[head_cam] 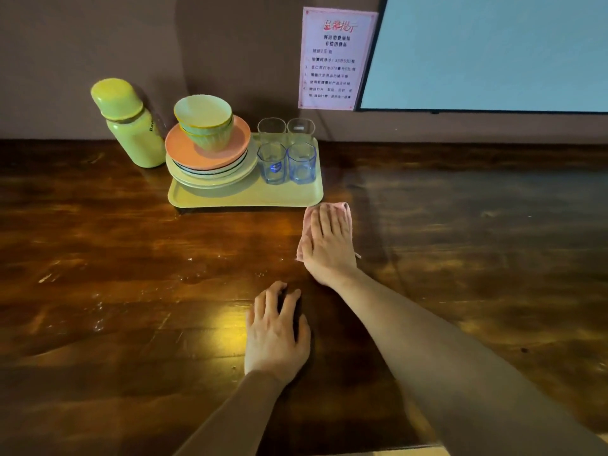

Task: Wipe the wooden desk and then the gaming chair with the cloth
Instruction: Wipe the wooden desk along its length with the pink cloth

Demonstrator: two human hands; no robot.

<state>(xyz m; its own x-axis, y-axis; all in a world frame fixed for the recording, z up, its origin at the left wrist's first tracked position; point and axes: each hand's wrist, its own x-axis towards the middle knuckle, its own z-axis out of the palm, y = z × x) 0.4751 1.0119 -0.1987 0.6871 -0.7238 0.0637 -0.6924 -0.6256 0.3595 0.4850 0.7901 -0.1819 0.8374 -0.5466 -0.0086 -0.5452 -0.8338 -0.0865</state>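
Right hand point(330, 245) presses pink cloth point(342, 207) flat on wooden desk point(131, 274).

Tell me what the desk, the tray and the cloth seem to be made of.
Desk: dark wood, glossy varnish; grain and glare show. Tray: likely plastic, matte pale yellow, rounded rim. Cloth: soft pink fabric; it wrinkles under the right hand.
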